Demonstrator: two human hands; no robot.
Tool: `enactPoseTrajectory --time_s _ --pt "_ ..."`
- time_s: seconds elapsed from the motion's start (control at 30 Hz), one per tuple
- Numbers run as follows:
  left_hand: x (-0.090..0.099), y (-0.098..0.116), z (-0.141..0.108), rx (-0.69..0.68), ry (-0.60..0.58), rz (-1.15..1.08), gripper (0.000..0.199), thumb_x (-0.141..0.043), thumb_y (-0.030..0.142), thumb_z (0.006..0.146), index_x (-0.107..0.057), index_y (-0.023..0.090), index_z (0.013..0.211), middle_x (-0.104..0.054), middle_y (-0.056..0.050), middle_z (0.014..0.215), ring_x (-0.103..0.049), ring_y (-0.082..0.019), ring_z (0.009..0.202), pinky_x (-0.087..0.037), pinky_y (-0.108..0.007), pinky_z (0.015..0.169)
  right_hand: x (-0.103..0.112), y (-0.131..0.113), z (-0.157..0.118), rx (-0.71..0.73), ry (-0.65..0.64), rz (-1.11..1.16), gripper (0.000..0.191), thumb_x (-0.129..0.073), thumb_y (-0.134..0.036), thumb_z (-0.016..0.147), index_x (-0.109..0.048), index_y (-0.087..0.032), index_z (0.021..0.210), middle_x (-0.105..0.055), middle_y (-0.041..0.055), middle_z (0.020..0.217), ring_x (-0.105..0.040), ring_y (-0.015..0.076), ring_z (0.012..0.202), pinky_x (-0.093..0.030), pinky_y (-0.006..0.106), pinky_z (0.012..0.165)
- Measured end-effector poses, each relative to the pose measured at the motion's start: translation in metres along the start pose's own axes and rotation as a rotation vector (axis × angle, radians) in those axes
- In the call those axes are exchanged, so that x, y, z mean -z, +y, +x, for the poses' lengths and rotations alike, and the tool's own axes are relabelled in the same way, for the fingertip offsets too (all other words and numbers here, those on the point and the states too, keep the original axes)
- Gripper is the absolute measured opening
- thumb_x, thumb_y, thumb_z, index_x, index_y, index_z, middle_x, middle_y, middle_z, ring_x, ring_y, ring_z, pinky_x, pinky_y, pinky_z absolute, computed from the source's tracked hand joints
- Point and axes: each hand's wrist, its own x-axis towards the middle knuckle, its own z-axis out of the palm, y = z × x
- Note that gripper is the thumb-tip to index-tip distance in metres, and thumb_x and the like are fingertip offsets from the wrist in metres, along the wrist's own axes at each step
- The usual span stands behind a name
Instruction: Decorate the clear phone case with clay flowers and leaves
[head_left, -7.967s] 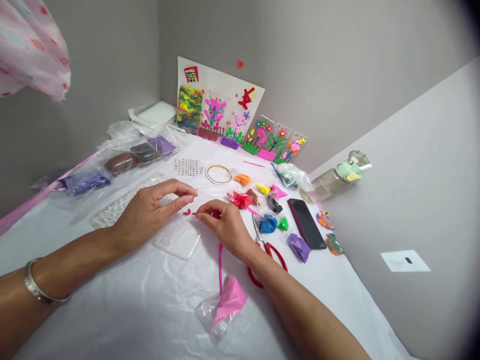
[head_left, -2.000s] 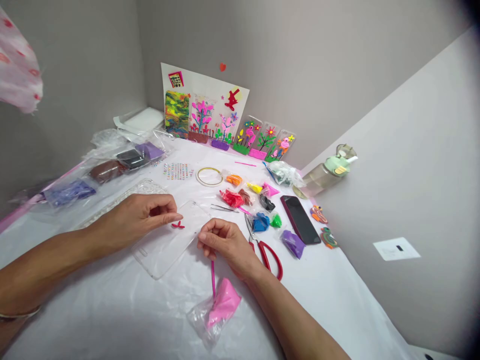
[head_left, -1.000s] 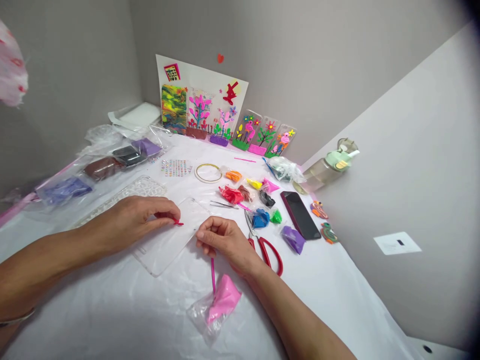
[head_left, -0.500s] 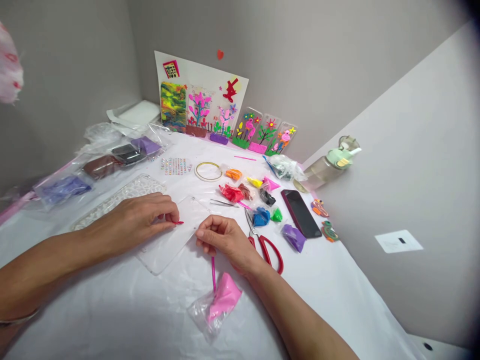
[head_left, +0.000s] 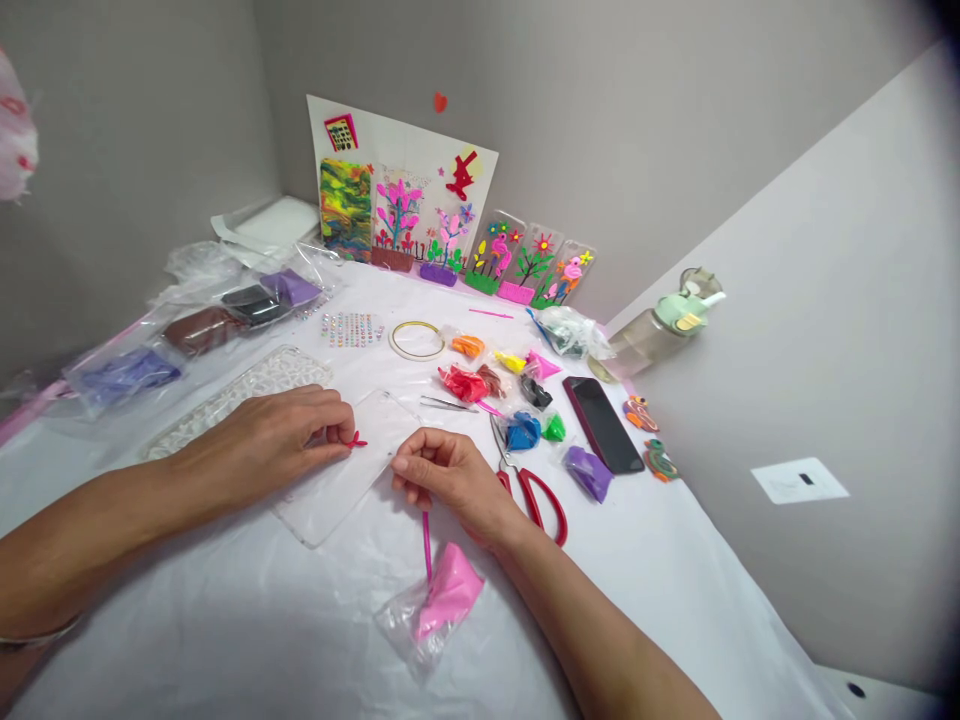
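1. Head view, lower middle of the frame: the person's left hand [head_left: 262,445] comes in from the lower left, and its grip is closed, with the fingertips [head_left: 341,425] pinching a tiny red clay piece [head_left: 358,440] just above the upper edge of the clear plastic phone case [head_left: 379,430].
2. The right hand [head_left: 446,480] lies just beside it, lower and to the right, its fingers curled and the thumb drawn in against them. Whether this grip holds anything cannot be told.
3. A thin magenta clay strand [head_left: 427,545] runs from under the right hand down to a pink clay lump in a clear plastic bag [head_left: 450,590], at the bottom middle of the frame.
4. The case lies flat on the white-sheeted counter [head_left: 225,620], under and between the hands. A textured clear phone case [head_left: 240,395] lies just beyond the left hand.
5. Right of the hands are red-handled steel scissors [head_left: 536,505], slim metal tweezers [head_left: 448,404], small bagged clay lumps in many colours [head_left: 521,432] and a black smartphone [head_left: 602,425].
6. Upper middle of the frame: a ring of gold-edged tape [head_left: 416,340] and a sheet of small rhinestone stickers [head_left: 351,329] lie before a row of clay-decorated phone cases [head_left: 532,260] propped against the wall.
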Motion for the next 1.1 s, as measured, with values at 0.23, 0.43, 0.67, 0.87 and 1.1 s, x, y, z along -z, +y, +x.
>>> enactPoseTrajectory --time_s 0.23,0.43,0.67,0.87,1.1 --pt "-0.001 -0.005 0.0 0.0 -0.021 -0.021 0.029 -0.065 0.05 0.096 -0.067 0.025 0.081 -0.068 -0.002 0.084 -0.061 -0.023 0.079 -0.037 -0.033 0.072 0.001 0.005 0.0 0.013 -0.024 0.041 0.051 -0.097 -0.064 0.076 -0.073 -0.018 0.081 -0.075 -0.0004 0.076 -0.061 0.0094 0.06 -0.048 0.024 0.062" --pt "0.0 -0.004 -0.003 -0.048 0.06 -0.073 0.027 -0.072 0.051 0.095 -0.068 0.026 0.085 -0.069 0.0 0.086 -0.062 -0.023 0.081 -0.04 -0.032 0.073 0.001 0.004 0.001 0.024 -0.062 0.089 0.049 -0.102 -0.059 0.072 -0.078 -0.017 0.082 -0.075 -0.0014 0.072 -0.063 0.0092 0.059 -0.051 0.023 0.062" --pt "-0.011 0.026 -0.009 -0.212 0.015 -0.298 0.019 -0.068 0.041 0.105 -0.077 0.03 0.117 -0.08 -0.001 0.114 -0.075 -0.022 0.105 -0.053 -0.029 0.091 0.001 0.006 0.003 0.037 -0.037 0.163 0.049 -0.108 -0.048 0.066 -0.073 -0.018 0.083 -0.081 0.0013 0.073 -0.071 0.0122 0.061 -0.056 0.022 0.061" --pt "-0.024 0.036 -0.009 -0.188 0.063 -0.372 0.023 -0.069 0.036 0.103 -0.077 0.029 0.123 -0.083 -0.002 0.114 -0.078 -0.023 0.103 -0.057 -0.03 0.092 0.0 0.004 0.003 0.069 -0.024 0.198 0.051 -0.11 -0.043 0.063 -0.068 -0.019 0.081 -0.078 -0.0003 0.067 -0.071 0.0133 0.058 -0.055 0.021 0.056" --pt "-0.018 0.035 -0.01 -0.068 0.105 -0.423 0.027 -0.079 0.044 0.096 -0.074 0.03 0.119 -0.084 0.001 0.109 -0.08 -0.024 0.101 -0.062 -0.029 0.09 0.0 0.005 0.002 0.075 -0.033 0.179 0.042 -0.105 -0.048 0.073 -0.082 -0.017 0.089 -0.081 0.0018 0.074 -0.072 0.0116 0.065 -0.058 0.023 0.068"
